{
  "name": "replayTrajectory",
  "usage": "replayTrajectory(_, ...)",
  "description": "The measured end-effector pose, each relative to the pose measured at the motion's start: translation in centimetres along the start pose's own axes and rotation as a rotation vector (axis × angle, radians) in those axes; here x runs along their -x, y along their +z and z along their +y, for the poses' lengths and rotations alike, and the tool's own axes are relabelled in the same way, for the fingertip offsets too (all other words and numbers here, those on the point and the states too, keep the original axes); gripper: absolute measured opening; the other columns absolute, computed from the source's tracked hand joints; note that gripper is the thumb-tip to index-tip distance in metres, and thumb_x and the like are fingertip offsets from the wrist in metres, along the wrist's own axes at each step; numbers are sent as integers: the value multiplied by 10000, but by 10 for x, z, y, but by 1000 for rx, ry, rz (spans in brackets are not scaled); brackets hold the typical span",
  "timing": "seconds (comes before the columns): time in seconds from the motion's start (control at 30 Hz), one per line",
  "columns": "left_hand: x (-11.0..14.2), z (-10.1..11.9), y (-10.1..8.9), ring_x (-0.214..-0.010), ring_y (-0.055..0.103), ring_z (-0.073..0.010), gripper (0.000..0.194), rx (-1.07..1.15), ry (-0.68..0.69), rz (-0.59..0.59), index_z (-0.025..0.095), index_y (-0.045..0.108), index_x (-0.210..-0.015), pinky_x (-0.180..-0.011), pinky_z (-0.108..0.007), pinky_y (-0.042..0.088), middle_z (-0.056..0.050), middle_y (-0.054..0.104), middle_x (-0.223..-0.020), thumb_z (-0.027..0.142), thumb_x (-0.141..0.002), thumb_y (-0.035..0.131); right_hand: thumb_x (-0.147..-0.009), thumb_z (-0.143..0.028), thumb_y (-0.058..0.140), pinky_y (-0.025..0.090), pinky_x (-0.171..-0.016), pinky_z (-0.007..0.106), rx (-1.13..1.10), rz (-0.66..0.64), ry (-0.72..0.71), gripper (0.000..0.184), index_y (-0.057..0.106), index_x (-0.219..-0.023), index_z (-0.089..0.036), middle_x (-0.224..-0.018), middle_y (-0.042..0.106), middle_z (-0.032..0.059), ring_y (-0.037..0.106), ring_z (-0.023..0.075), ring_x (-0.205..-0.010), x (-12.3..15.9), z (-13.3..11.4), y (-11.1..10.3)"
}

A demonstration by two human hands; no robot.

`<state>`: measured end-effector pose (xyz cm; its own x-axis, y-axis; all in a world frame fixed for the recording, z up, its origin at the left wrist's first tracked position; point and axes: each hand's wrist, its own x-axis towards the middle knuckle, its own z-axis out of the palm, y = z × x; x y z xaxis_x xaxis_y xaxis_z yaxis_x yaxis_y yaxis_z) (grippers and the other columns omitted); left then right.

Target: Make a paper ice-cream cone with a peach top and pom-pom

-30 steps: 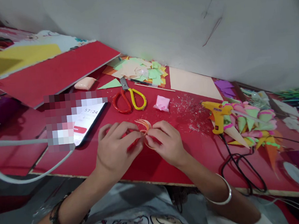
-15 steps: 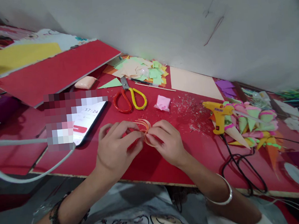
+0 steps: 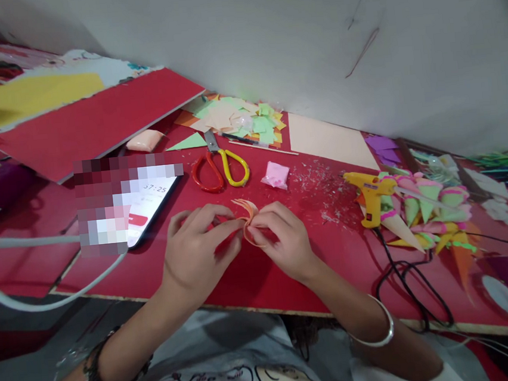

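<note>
Several curled strips of peach-orange paper [image 3: 248,208] are pinched between my two hands, just above the red table. My left hand [image 3: 198,244] grips their left side between thumb and fingertips. From the right, my right hand [image 3: 283,238] pinches the same strips, its fingers bent inward. The strips fan upward and one loops below the fingertips; their inner ends are hidden by my fingers. Beyond my hands lie scissors [image 3: 232,167] with one red and one yellow handle, and a small pink packet [image 3: 276,175].
A yellow glue gun [image 3: 372,200] with a black cord lies right, beside several paper cones [image 3: 426,204]. Paper scraps [image 3: 247,116] pile by the wall. A lit phone [image 3: 147,201] with white cables lies left, near a red board [image 3: 108,120]. Thin glue threads litter the table.
The paper strips have shifted slightly and their upper ends now bunch closer together. Both hands keep nearly the same place, and the phone's timer has advanced.
</note>
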<state>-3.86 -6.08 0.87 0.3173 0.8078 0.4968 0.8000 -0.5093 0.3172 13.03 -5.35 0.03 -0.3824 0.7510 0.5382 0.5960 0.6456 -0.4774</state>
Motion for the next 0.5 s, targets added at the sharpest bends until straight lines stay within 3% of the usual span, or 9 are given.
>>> replayTrajectory(0.5, 0, -2, -3, -776, 567, -150, 156, 15, 146, 27, 236, 613, -827, -760, -352, 336, -5, 621, -924, 146, -772, 498, -844, -226, 436, 425, -709, 273, -39, -73, 24, 153, 586, -866, -204, -823, 543, 39, 506, 142, -788, 0, 1, -3)
